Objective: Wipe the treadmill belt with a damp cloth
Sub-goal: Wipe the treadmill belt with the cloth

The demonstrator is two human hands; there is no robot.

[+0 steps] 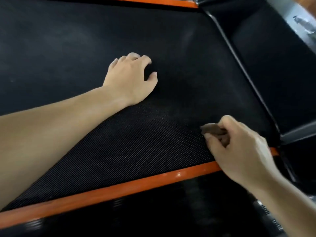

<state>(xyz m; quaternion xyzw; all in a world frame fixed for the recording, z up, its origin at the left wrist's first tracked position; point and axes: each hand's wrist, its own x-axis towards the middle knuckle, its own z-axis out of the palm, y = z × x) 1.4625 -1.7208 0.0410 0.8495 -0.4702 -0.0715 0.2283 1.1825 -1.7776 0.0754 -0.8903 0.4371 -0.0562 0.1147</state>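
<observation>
Near edge: You are leaning over the near orange strip (119,187), which is running left to right across the view.
Right hand: Your right hand (239,147) is pinching a small brown wad between thumb and curled fingers, just inside that strip.
Cloth: The wad is probably the cloth (214,132). It is too bunched and blurred to confirm, and any dampness is not showing.
Belt: The treadmill belt (136,142) is lying directly under both hands, its long axis following the strips toward the black housing (273,65) on the right.
Left hand: Your left hand (131,79) is resting farther out at mid-belt, fingers loosely bent, holding nothing.
Deciding relation: The cloth hand is sitting nearer, with most of the unwiped belt stretching away leftward and beyond.
Obscured: Your left forearm is covering part of the belt, and the far orange strip (153,1) is being cut off at the top.
</observation>
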